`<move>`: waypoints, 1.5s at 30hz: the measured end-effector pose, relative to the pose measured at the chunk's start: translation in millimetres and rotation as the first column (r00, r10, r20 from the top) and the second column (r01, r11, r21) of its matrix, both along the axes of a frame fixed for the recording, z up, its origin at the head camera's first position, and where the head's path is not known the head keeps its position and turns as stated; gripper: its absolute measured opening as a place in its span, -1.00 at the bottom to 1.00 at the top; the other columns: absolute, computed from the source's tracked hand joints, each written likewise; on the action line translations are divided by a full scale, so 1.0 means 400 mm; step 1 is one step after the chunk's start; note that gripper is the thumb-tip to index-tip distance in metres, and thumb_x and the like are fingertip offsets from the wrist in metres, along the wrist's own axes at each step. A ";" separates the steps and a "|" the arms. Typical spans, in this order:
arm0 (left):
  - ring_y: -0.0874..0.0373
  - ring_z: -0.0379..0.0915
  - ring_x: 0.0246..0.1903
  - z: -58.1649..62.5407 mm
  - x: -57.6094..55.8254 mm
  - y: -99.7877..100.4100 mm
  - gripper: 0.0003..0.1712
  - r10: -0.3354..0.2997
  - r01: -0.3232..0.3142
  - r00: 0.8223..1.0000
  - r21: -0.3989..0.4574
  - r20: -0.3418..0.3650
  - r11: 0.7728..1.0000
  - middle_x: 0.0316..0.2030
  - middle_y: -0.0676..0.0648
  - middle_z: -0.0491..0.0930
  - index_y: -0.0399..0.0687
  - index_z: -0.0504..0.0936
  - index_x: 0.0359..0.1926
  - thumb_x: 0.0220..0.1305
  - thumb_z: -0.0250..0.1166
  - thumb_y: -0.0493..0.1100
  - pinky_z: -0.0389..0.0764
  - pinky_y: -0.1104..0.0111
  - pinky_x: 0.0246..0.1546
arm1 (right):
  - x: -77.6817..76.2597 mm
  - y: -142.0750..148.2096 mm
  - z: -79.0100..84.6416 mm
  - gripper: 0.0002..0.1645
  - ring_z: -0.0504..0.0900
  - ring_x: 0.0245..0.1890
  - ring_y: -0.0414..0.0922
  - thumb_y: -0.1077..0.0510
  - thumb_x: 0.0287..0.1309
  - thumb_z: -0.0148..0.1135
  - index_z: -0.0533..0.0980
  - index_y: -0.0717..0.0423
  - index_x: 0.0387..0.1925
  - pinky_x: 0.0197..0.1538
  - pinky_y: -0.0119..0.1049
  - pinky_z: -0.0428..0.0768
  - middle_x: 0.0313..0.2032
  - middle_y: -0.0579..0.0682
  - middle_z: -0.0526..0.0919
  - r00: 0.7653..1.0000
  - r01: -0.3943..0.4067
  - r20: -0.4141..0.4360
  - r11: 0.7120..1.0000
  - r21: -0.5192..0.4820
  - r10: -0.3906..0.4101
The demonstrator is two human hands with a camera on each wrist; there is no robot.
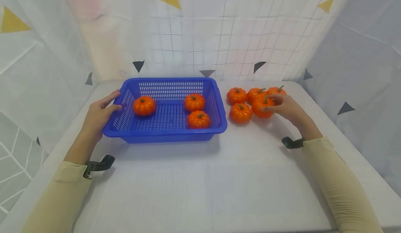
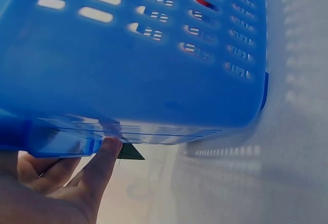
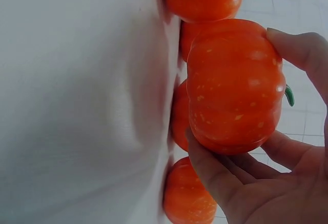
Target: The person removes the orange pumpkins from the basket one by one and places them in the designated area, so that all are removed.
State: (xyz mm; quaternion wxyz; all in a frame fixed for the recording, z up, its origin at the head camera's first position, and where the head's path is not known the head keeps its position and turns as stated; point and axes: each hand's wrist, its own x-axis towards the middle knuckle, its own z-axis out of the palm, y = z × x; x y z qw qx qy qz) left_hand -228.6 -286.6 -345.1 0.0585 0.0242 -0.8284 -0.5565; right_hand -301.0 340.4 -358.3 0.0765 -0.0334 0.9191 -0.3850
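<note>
My left hand (image 1: 95, 118) grips the left rim of a blue plastic basket (image 1: 166, 133), its thumb over the edge. In the left wrist view, fingers (image 2: 105, 165) bend up against the basket's slotted wall (image 2: 118, 75). Inside the basket, one small orange pumpkin (image 1: 144, 106) sits at the left and two more (image 1: 198, 120) at the right. My right hand (image 1: 289, 108) holds another small pumpkin (image 3: 236, 88) with a green stem, thumb on one side and fingers on the other. In the right wrist view it hangs close over the table.
Several more pumpkins (image 1: 240, 113) stand grouped on the white table (image 1: 200, 184), right of the basket and around the held one. White cloth walls (image 1: 194, 31) with black and yellow triangles rise behind and at both sides.
</note>
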 end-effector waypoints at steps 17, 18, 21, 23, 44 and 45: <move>-0.03 -0.19 0.60 -0.006 -0.004 -0.002 -0.35 -0.004 0.004 1.000 0.003 0.004 1.000 0.58 0.01 0.14 0.05 0.26 0.59 0.58 0.16 -0.10 -0.15 -0.05 0.53 | -0.004 0.001 -0.040 -0.01 0.30 0.34 0.34 -0.13 0.24 0.48 0.28 0.33 0.45 0.33 0.32 0.38 0.40 0.40 0.32 1.000 -0.013 0.016 1.000 0.028 0.013; -0.03 -0.19 0.60 -0.006 -0.004 -0.002 -0.35 -0.005 0.005 1.000 0.002 0.000 1.000 0.58 0.00 0.14 0.05 0.25 0.59 0.58 0.15 -0.09 -0.15 -0.05 0.53 | -0.003 0.000 -0.040 -0.01 0.30 0.34 0.35 -0.14 0.24 0.48 0.27 0.33 0.46 0.33 0.32 0.38 0.41 0.40 0.31 1.000 -0.012 0.019 0.999 0.033 0.011; -0.03 -0.19 0.60 -0.006 -0.004 -0.002 -0.35 -0.008 0.008 1.000 0.001 -0.003 1.000 0.57 0.01 0.14 0.05 0.26 0.59 0.58 0.16 -0.10 -0.15 -0.04 0.54 | -0.001 -0.004 -0.038 -0.01 0.29 0.35 0.35 -0.14 0.26 0.46 0.26 0.33 0.47 0.33 0.33 0.38 0.42 0.41 0.30 1.000 -0.012 0.024 0.999 0.047 0.011; -0.03 -0.18 0.60 -0.005 -0.003 -0.002 -0.35 -0.007 0.007 1.000 0.001 -0.005 1.000 0.57 0.02 0.15 0.05 0.27 0.58 0.57 0.17 -0.09 -0.15 -0.04 0.54 | 0.000 -0.006 -0.037 -0.02 0.28 0.35 0.36 -0.14 0.27 0.45 0.26 0.33 0.47 0.33 0.33 0.37 0.42 0.40 0.30 1.000 -0.012 0.029 0.999 0.049 0.010; -0.01 -0.19 0.60 -0.003 -0.004 -0.005 -0.35 0.001 -0.001 1.000 0.003 0.012 1.000 0.57 0.03 0.16 0.08 0.29 0.58 0.55 0.20 -0.11 -0.15 -0.04 0.54 | -0.003 -0.001 -0.034 0.06 0.21 0.39 0.37 -0.21 0.31 0.40 0.17 0.32 0.52 0.36 0.36 0.31 0.46 0.42 0.22 0.996 -0.048 0.075 0.997 0.057 0.043; -0.01 -0.19 0.60 -0.003 -0.004 -0.005 -0.35 0.001 -0.001 1.000 0.003 0.012 1.000 0.57 0.03 0.16 0.08 0.29 0.58 0.55 0.20 -0.11 -0.15 -0.04 0.54 | -0.003 -0.001 -0.033 0.05 0.22 0.39 0.37 -0.21 0.31 0.39 0.17 0.32 0.52 0.36 0.36 0.32 0.46 0.41 0.22 0.996 -0.051 0.074 0.997 0.058 0.047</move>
